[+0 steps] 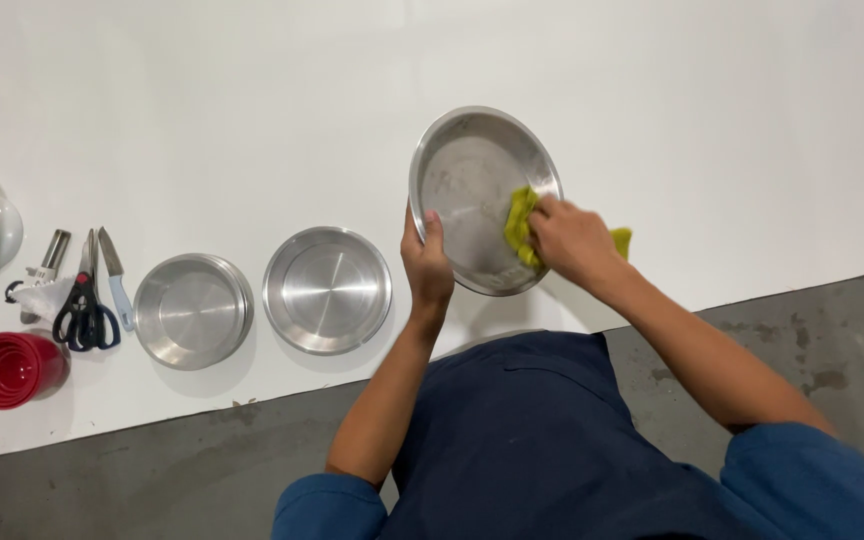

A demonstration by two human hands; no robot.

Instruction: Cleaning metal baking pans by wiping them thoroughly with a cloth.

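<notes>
The left hand [426, 262] grips the rim of a round, shiny steel pan [482, 195] tilted above the white counter [202, 120]. The right hand [572, 240] presses a crumpled yellow-green cloth [522, 226] inside it. Two more steel pans [327, 289] lie flat to the left.
</notes>
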